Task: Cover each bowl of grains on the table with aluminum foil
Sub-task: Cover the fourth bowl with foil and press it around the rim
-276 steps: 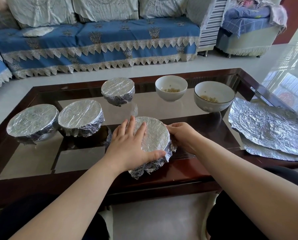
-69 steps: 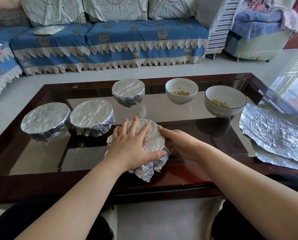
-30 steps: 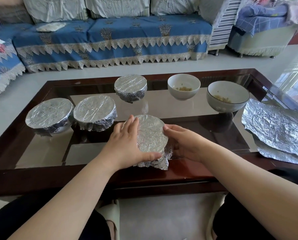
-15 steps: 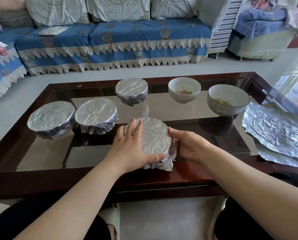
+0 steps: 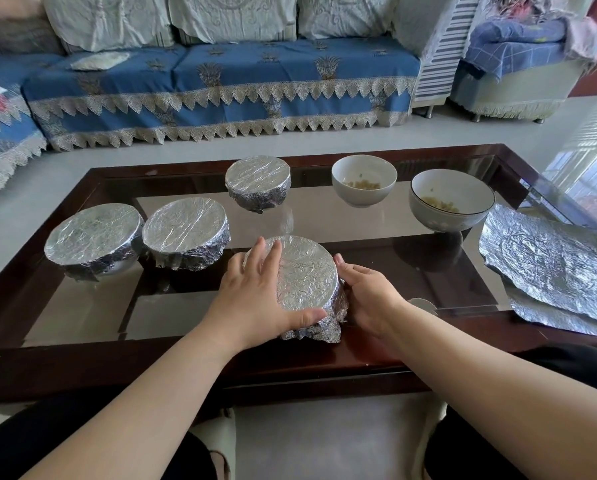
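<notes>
Cupping the near foil-covered bowl (image 5: 302, 285) from both sides, the left hand (image 5: 255, 299) lies with fingers spread over the crinkled top and its thumb pressed against the front skirt of foil, while the right hand (image 5: 368, 294) curls round the right flank; its fingertips are hidden behind the bowl. The bowl itself is wholly hidden under the wrinkled silver wrap. It sits on the glass-topped table (image 5: 82, 341) near the front edge. Three more wrapped bowls (image 5: 186, 230) stand to the left and behind. Two uncovered bowls (image 5: 364, 180), smooth, pale and round, hold a few yellowish grains. Creased foil sheets (image 5: 549, 261) lie flat at the right, partly cut off by the picture's edge.
</notes>
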A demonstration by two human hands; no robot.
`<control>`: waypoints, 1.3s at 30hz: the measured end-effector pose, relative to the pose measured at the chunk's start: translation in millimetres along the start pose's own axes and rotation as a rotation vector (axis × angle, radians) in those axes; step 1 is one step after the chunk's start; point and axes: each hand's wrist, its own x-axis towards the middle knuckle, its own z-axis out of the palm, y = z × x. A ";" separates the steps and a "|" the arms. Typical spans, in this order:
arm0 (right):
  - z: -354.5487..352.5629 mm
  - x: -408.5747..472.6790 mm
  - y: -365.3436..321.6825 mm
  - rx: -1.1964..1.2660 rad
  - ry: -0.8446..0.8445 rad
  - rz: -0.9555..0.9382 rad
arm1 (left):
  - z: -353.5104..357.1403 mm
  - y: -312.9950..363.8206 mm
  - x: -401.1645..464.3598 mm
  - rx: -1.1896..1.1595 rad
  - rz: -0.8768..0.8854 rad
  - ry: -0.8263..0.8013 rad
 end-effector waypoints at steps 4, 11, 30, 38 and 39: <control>3.5 2.8 2.8 -0.064 0.080 -0.040 | -1.1 1.4 -0.7 0.003 -0.002 -0.004; 5.7 6.7 0.6 -0.263 0.155 -0.078 | -2.0 2.1 -1.1 -0.002 -0.005 -0.007; 5.2 9.4 -3.8 -0.526 0.163 -0.230 | -1.2 3.4 -0.1 -0.014 -0.022 -0.012; -10.1 -4.3 -22.2 -0.379 -0.065 0.008 | 5.4 15.1 2.1 -0.044 -0.103 0.059; -13.9 -5.4 -23.5 -0.384 -0.114 0.034 | 5.5 15.6 2.5 -0.042 -0.106 0.060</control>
